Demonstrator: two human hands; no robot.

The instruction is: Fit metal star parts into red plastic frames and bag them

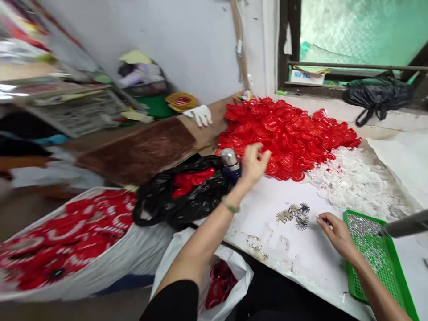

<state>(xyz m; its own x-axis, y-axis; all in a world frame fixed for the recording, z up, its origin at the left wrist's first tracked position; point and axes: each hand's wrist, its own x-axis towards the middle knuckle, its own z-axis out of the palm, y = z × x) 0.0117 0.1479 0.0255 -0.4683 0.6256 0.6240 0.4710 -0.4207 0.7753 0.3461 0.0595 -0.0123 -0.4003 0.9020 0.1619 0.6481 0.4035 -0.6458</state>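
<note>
"Tips?"
"Light rim pinch should part pieces in the red pile point(290, 133), at left hand's point(254, 164) 2 o'clock; mind the bottle point(230, 159), its 9."
"Pose?"
"Left arm reaches toward 1, fingers curved, grip open. Right hand point(338, 234) points to 10, fingertips together, contents unclear; metal wheels point(301, 218) near, its 9, on table point(274, 198)."

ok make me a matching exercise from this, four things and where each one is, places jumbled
1. left hand
2. right hand
3. white glove
4. silvery bits

A. next to the yellow bowl
B. in the green tray
C. beside the silver-topped bottle
D. between the spiky metal pieces and the tray

Pairs: 1-C, 2-D, 3-A, 4-B
</note>
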